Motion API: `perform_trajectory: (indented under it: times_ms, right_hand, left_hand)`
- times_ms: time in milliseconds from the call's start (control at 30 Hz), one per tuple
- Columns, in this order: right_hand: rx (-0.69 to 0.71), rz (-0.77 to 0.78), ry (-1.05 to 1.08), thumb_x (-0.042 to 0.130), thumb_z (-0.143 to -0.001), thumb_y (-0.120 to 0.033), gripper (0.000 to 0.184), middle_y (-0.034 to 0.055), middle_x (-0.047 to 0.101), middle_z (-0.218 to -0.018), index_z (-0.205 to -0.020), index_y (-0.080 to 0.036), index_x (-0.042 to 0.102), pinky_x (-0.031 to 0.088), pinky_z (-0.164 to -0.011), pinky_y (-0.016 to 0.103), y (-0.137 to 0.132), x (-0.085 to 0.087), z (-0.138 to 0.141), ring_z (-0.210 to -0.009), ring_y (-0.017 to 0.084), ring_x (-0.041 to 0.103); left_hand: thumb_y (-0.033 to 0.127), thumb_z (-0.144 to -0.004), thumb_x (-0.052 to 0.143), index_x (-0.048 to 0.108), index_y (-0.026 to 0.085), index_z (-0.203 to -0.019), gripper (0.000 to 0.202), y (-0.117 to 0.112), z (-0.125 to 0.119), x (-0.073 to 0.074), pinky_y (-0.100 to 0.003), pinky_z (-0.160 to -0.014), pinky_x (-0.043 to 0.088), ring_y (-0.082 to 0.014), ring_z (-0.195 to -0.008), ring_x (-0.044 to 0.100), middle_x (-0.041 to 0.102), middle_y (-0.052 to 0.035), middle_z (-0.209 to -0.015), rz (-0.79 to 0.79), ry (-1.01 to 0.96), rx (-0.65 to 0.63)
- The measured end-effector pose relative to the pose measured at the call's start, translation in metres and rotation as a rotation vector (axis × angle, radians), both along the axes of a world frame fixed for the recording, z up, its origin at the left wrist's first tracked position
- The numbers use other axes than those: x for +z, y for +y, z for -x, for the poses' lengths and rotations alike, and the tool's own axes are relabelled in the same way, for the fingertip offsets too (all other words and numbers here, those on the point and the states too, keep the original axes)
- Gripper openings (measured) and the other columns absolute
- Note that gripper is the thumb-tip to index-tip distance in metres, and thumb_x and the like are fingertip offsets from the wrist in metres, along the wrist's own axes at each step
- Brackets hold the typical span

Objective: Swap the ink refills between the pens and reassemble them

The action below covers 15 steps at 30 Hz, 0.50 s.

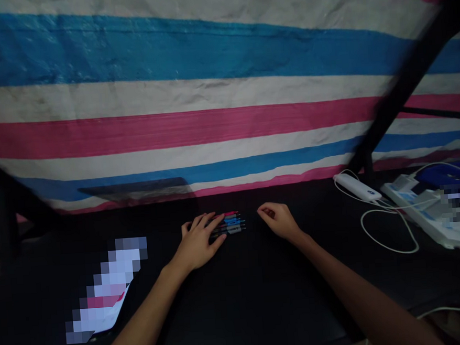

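Note:
Several pens (230, 224) with pink, blue and grey parts lie side by side on a black table (246, 297), near its far edge. My left hand (200, 240) lies flat with fingers spread, its fingertips resting on the left ends of the pens. My right hand (278, 220) rests just right of the pens with its fingers curled loosely inward. Nothing shows inside it, and it is a little apart from the pens.
A striped blue, white and pink tarp (208, 90) hangs behind the table. A white power bank (357, 187) with a looping white cable (388, 235) and white boxes (433, 211) sit at the right. A white paper packet (105, 297) lies at the left.

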State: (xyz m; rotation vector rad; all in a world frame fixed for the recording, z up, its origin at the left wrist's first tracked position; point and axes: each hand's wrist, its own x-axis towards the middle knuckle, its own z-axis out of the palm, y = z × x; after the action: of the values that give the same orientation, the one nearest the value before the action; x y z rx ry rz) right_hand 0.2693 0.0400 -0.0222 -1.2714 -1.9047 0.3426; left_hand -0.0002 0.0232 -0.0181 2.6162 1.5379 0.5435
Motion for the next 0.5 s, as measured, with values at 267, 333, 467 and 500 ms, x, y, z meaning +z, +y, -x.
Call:
perform_trajectory:
  times_ms: [267, 333, 467, 500]
  right_hand:
    - [0.028, -0.001, -0.027, 0.051, -0.085, -0.025, 0.018, 0.0024, 0.061, -0.066, -0.083, -0.016, 0.066, 0.038, -0.056, 0.024, -0.001, 0.002, -0.001, -0.058, 0.015, 0.053]
    - [0.009, -0.021, -0.028, 0.052, -0.085, -0.029, 0.019, 0.0012, 0.058, -0.063, -0.077, -0.016, 0.064, 0.036, -0.055, 0.024, -0.001, 0.003, -0.001, -0.056, 0.014, 0.051]
    - [-0.101, -0.055, -0.030, 0.050, -0.086, -0.035, 0.037, -0.0029, 0.043, -0.050, -0.054, -0.018, 0.047, 0.027, -0.050, 0.025, 0.001, 0.000, -0.001, -0.048, 0.011, 0.039]
    - [-0.128, -0.047, -0.026, 0.049, -0.085, -0.035, 0.039, -0.0036, 0.039, -0.048, -0.051, -0.018, 0.042, 0.026, -0.050, 0.025, 0.002, -0.001, -0.002, -0.047, 0.011, 0.036]
  left_hand:
    - [0.049, -0.083, 0.050, 0.038, 0.033, -0.134, 0.055, 0.000, 0.005, 0.005, -0.052, -0.097, 0.027, -0.0308, -0.123, 0.038, 0.044, -0.0078, -0.137, -0.010, -0.086, -0.014]
    - [0.049, -0.080, 0.053, 0.044, 0.030, -0.128, 0.051, 0.002, 0.009, 0.009, -0.049, -0.094, 0.030, -0.0304, -0.119, 0.041, 0.048, -0.0074, -0.132, -0.032, -0.096, -0.021]
    - [0.045, -0.079, 0.055, 0.053, 0.023, -0.104, 0.033, 0.006, 0.018, 0.016, -0.040, -0.083, 0.037, -0.0260, -0.103, 0.049, 0.056, -0.0054, -0.111, -0.065, -0.121, 0.015]
    - [0.043, -0.079, 0.054, 0.052, 0.022, -0.097, 0.028, 0.008, 0.021, 0.017, -0.038, -0.080, 0.037, -0.0248, -0.097, 0.051, 0.058, -0.0049, -0.104, -0.077, -0.129, 0.035]
